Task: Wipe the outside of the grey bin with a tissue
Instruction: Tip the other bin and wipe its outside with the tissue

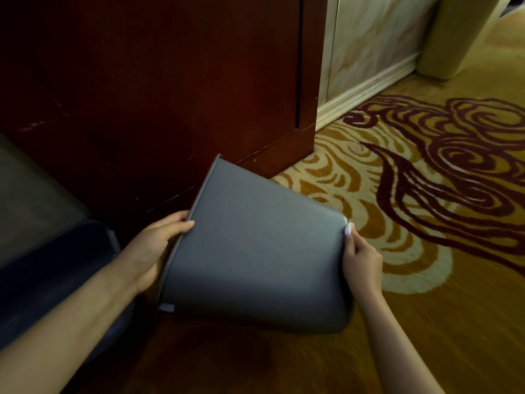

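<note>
The grey bin lies tipped on its side over the carpet, its open rim toward the left and its base toward the right. My left hand grips the rim, fingers curled over the edge. My right hand holds the base corner on the right. A small white bit, apparently the tissue, shows at the fingertips of that hand, pressed against the bin's corner; most of it is hidden.
A dark red wooden cabinet stands right behind the bin. A dark blue and grey object sits at the left. A pale bin stands far right by the baseboard. Patterned yellow carpet spreads to the right.
</note>
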